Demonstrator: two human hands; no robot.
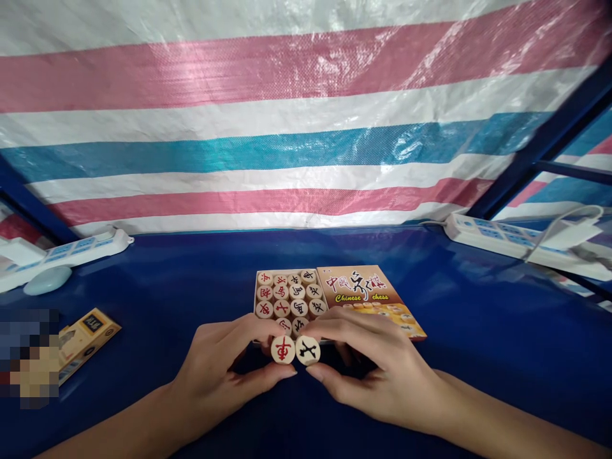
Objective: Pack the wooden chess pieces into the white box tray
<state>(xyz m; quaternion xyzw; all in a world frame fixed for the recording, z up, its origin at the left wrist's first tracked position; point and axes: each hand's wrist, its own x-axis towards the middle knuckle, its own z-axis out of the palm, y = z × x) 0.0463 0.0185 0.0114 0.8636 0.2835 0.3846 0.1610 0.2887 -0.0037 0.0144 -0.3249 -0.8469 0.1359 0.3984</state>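
Between thumb and fingers, my left hand [229, 360] pinches a round Chinese chess piece with a red character [283, 350]. My right hand [373, 360] pinches a matching Chinese chess piece with a black character [308, 350]. The two pieces are held side by side, faces toward me. Just behind them lies an open box tray [255, 293] with rows of red and black pieces; my fingers hide its near part. Against the tray's right side is the box lid [382, 280], printed "Chinese chess", partly covered by my right hand.
On the blue table [191, 280], a tan printed box [90, 338] lies at left beside a pixelated patch. Power strips stand at the left [86, 252] and right [516, 245], with a pale rounded object [48, 280] near the left one. A striped plastic sheet [268, 153] hangs behind.
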